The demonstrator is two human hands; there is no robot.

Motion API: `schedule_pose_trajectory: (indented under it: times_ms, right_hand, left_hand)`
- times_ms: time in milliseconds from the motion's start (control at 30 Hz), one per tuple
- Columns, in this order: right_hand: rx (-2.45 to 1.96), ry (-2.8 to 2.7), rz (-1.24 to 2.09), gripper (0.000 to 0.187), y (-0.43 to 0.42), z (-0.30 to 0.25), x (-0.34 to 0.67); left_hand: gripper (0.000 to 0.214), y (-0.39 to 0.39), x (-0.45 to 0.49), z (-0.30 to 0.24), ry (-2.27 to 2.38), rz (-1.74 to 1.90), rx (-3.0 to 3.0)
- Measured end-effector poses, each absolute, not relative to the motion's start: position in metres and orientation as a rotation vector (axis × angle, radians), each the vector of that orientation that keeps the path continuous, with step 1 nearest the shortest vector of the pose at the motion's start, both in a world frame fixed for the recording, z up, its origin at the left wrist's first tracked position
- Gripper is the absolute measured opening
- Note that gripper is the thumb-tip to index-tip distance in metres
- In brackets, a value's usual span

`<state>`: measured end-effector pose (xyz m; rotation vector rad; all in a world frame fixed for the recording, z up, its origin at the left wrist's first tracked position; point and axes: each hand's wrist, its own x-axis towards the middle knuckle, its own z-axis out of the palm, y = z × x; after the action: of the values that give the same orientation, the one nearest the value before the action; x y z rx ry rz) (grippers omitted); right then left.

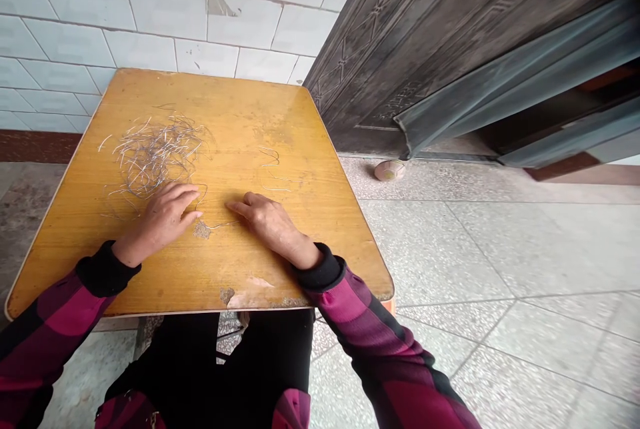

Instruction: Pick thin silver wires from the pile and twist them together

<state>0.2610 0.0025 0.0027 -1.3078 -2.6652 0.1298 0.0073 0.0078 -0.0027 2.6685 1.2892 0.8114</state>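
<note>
- The scene is backed by a white tiled wall (150,9) and, on the right, a dark carved wooden door (400,29), beside which a grey-blue curtain (500,75) is hung.
- The terrazzo floor (440,255) is divided by joint lines; a pale rounded object (390,170) is seen on it near the door.
- A yellow-brown wooden table (240,122) is set against the wall, its top chipped and stained.
- A tangled heap of thin metal wires (160,152) is spread over the table's left side, just beyond the left hand (167,215).
- The left hand's thumb and forefinger are held apart, with a curved strand seen beside the fingertips.
- A thin wire (220,225) is stretched along the tabletop between the hands.
- The right hand (267,221) is rested low, fingers bent leftward; whether the wire is pinched there cannot be told.
- Several bent wire pieces (276,189) are laid apart beyond the right hand.
</note>
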Motion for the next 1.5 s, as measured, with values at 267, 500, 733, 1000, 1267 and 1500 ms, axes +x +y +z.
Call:
schedule_pose_trajectory:
  times_ms: [267, 500, 733, 1000, 1267, 1500]
  right_hand:
    - [-1.327, -2.674, 0.106, 0.031, 0.003, 0.002, 0.261]
    - [-1.110, -2.710, 0.182, 0.029, -0.007, 0.000, 0.251]
    - [-1.015, -2.657, 0.243, 0.021, -0.006, -0.001, 0.249]
    - [-0.933, -2.667, 0.115, 0.022, -0.005, -0.013, 0.237]
    - [-0.879, -2.770, -0.056, 0.024, -0.008, -0.002, 0.236]
    - [-1.108, -2.693, -0.041, 0.030, -0.011, -0.005, 0.215]
  left_hand:
    - [0.021, 0.010, 0.004, -0.001, 1.353, 0.931, 2.628]
    - [0.022, 0.008, 0.007, -0.003, 1.303, 0.836, 2.651]
    - [0.021, 0.005, 0.010, -0.011, 1.225, 0.704, 2.654]
    - [0.023, 0.006, 0.012, -0.012, 1.237, 0.877, 2.475]
    - [0.026, 0.012, 0.009, -0.012, 1.227, 0.901, 2.560]
    - [0.024, 0.006, 0.021, -0.006, 1.210, 0.919, 2.489]
